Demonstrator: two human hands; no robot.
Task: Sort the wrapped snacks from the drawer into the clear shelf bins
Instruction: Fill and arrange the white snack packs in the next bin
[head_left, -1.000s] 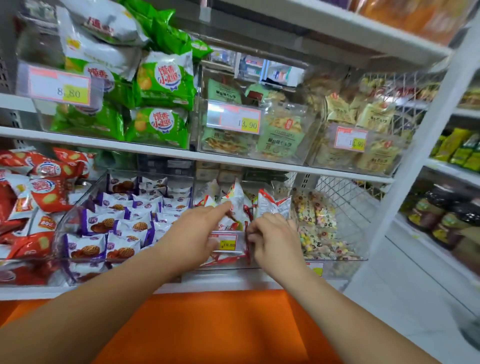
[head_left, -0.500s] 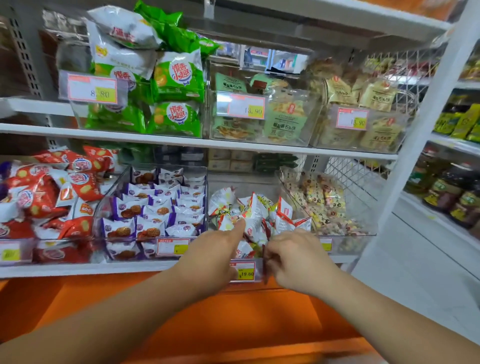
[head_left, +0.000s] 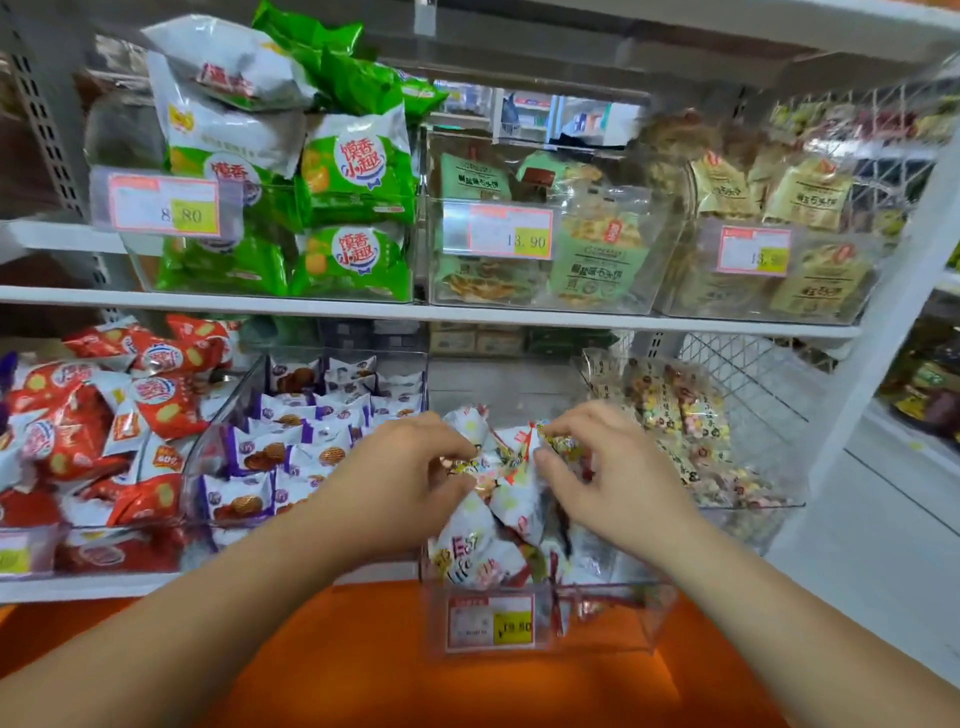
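Observation:
A clear bin (head_left: 613, 618) of white and red wrapped snacks (head_left: 514, 499) juts out past the front of the lower shelf, a price tag on its front. Both my hands are inside it, on top of the pile. My left hand (head_left: 400, 478) has its fingers curled down into the packets at the bin's left side. My right hand (head_left: 608, 467) pinches a crinkled packet at the top middle. The packets under my palms are hidden.
A bin of purple-white wafer packets (head_left: 306, 441) stands to the left, red packets (head_left: 104, 431) beyond it. A bin of pale candy bags (head_left: 685, 431) stands to the right. Green, mint and tan snack bins fill the upper shelf (head_left: 467, 314). An orange panel (head_left: 415, 675) lies below.
The clear bin has come forward off the shelf edge. Both hands left its front rim and moved up into the snack pile.

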